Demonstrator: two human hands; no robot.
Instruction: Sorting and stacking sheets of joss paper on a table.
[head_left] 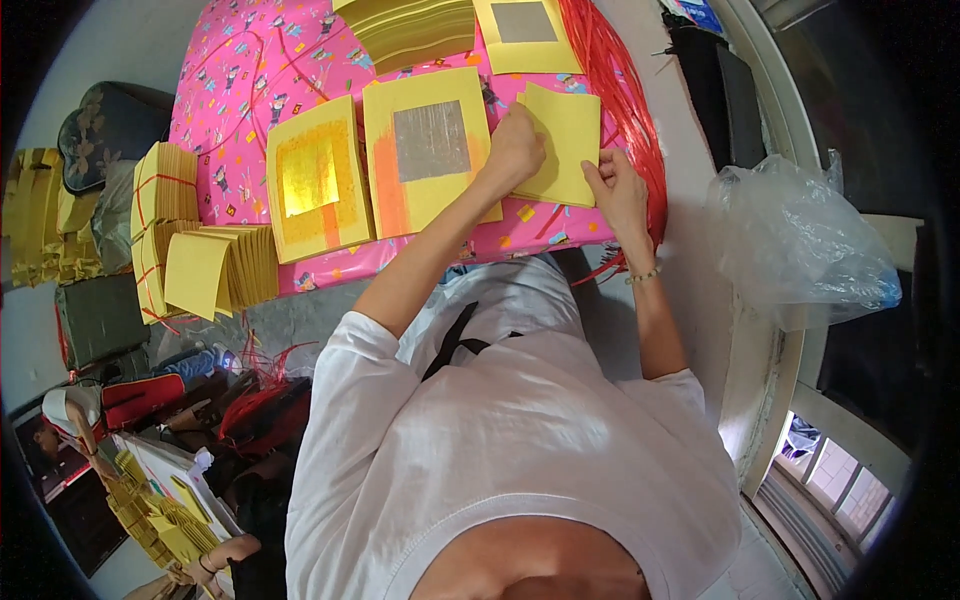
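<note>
A folded sheet of yellow paper (560, 140) lies near the right front of the table, in front of me. My left hand (516, 150) is closed at its left edge, with the fingertips partly hidden. At the lower right edge, my right hand (618, 190) pinches the paper between thumb and fingers. Left of my hands lies a stack of yellow paper with a silver square (432, 140) and orange streaks. Beside that is another stack with a shiny gold square (312, 172). My left forearm crosses over the front of the silver-square stack.
A pink patterned cloth (235, 110) covers the table. Red plastic strips (625, 110) hang along its right side. Tied yellow bundles (165, 185) and a folded stack (225, 268) stand at left. A clear plastic bag (800, 240) is at right. Another person's hand (210, 565) shows lower left.
</note>
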